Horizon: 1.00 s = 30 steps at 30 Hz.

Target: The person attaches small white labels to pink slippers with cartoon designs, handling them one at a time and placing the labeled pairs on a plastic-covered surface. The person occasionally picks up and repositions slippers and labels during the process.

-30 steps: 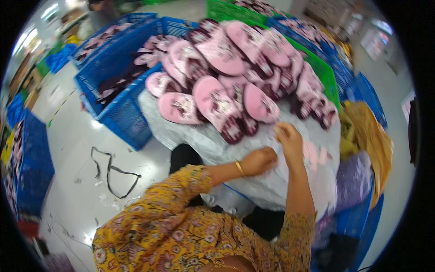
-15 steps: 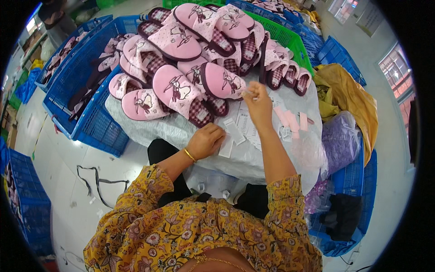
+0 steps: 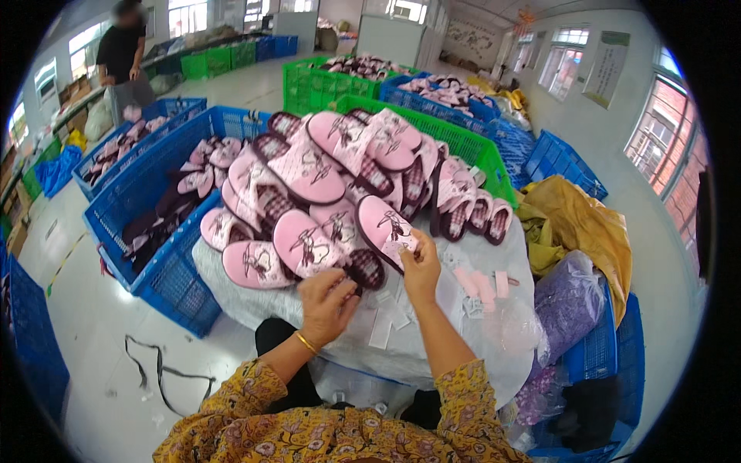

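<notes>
My right hand [image 3: 421,272] is closed on the near edge of a pink slipper [image 3: 382,225] with a cartoon figure and dark trim. The slipper is tilted, its toe toward the far left. A small pale patch shows at the fingertips, too small to name. My left hand [image 3: 324,302] has curled fingers beside the checked heel of another pink slipper [image 3: 309,245]; what is in the fingers, if anything, is hidden. Beyond both hands lies a heap of similar slippers [image 3: 312,176]. White paper slips [image 3: 381,327] and pink strips [image 3: 484,287] lie on the plastic-covered work surface [image 3: 455,351].
Blue crates [image 3: 166,266] with slippers stand at left, green crates [image 3: 498,158] behind. A yellow cloth [image 3: 587,224] and a purple plastic-wrapped bundle [image 3: 567,305] are at right. A black strap [image 3: 160,370] lies on the floor. A person [image 3: 123,58] stands far left.
My right hand has come nearer, and the slipper by it has turned and shifted toward me. My left hand has drawn back off the heel and curled. The view has tilted up.
</notes>
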Available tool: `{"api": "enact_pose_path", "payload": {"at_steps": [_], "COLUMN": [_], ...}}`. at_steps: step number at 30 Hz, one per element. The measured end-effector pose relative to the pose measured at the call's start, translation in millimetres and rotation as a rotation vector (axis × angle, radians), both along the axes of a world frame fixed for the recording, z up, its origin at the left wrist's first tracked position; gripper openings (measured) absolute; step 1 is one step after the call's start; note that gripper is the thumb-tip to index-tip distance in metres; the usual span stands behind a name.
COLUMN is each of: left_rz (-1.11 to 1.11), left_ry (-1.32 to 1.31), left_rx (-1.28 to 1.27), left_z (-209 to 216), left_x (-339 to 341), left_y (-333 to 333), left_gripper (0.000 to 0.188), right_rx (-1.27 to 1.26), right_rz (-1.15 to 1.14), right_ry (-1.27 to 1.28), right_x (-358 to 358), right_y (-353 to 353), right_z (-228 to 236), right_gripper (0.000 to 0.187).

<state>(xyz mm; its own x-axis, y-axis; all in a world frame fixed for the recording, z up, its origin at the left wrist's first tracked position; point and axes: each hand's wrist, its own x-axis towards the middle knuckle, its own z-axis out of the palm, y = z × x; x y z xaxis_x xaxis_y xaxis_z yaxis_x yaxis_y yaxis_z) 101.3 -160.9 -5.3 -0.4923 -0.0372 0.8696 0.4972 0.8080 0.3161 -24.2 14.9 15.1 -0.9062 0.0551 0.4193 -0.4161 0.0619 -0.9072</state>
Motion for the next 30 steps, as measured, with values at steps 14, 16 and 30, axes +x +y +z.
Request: {"api": "enact_pose_path", "payload": {"at_steps": [14, 16, 30], "left_rz": [0.294, 0.288, 0.216], "left_ry": [-0.114, -0.111, -0.013], "left_rx": [0.369, 0.371, 0.42], "left_z": [-2, -2, 14], "left_x": [-25, -26, -19], "left_y": [-53, -53, -54], "left_gripper": [0.049, 0.048, 0.045], "right_rx": [0.692, 0.722, 0.424], "right_rz": [-0.082, -0.118, -0.257], "right_ry": [0.596, 0.571, 0.533], "right_x": [27, 29, 38], "right_y": [-72, -75, -94], "right_z": [-1, 0, -4], "right_gripper": [0.054, 0.054, 0.019]}}
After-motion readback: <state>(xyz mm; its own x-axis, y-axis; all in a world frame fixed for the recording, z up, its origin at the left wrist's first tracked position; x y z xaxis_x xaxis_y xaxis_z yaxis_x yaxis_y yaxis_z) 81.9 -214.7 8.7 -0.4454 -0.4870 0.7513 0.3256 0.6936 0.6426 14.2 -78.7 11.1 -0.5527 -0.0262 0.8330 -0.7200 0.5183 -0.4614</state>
